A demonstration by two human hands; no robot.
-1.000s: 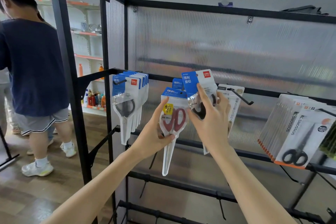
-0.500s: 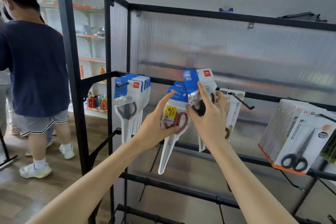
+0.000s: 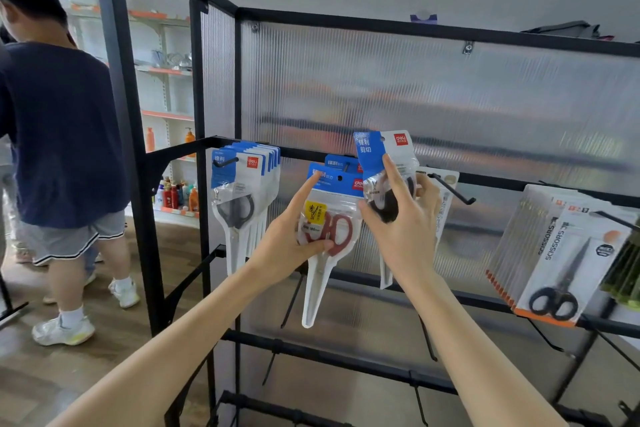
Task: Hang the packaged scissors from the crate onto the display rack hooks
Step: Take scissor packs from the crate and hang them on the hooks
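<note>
The left hand (image 3: 294, 236) grips the red-handled scissors pack (image 3: 325, 229), forefinger raised along its header; the right hand (image 3: 398, 222) pinches the black-handled scissors pack (image 3: 384, 163) above. Best to steady the red pack, then line the upper pack's hole with the hook (image 3: 450, 189) and slide it on. The middle hook is probably behind the cards; the crate is unseen.

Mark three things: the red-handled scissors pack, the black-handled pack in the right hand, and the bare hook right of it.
red-handled scissors pack (image 3: 332, 230): head view, on the red handles.
black-handled scissors pack (image 3: 372, 149): head view, on its blue header card.
bare hook (image 3: 453, 189): head view, mid-shaft of the black prong.
</note>
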